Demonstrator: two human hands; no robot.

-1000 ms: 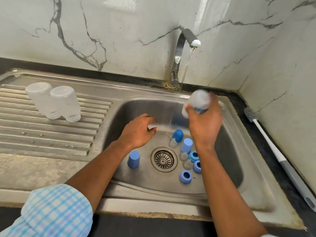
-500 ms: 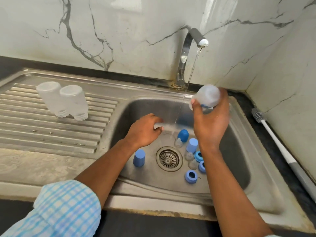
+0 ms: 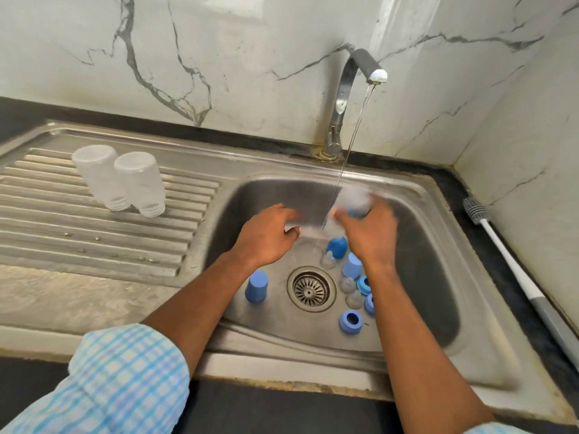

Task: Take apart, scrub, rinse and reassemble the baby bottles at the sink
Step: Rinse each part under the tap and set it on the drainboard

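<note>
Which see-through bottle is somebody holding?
The bottle gripped in the right hand over the sink, by the water stream. The other two bottles stand upside down on the draining board.

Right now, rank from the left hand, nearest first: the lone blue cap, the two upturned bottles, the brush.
1. Blue cap, in the basin, by the left hand.
2. Bottles, on the draining board, left.
3. Brush, on the counter, far right.

White veined marble walls [image 3: 250, 57] meet a black countertop [image 3: 454, 195].
</note>
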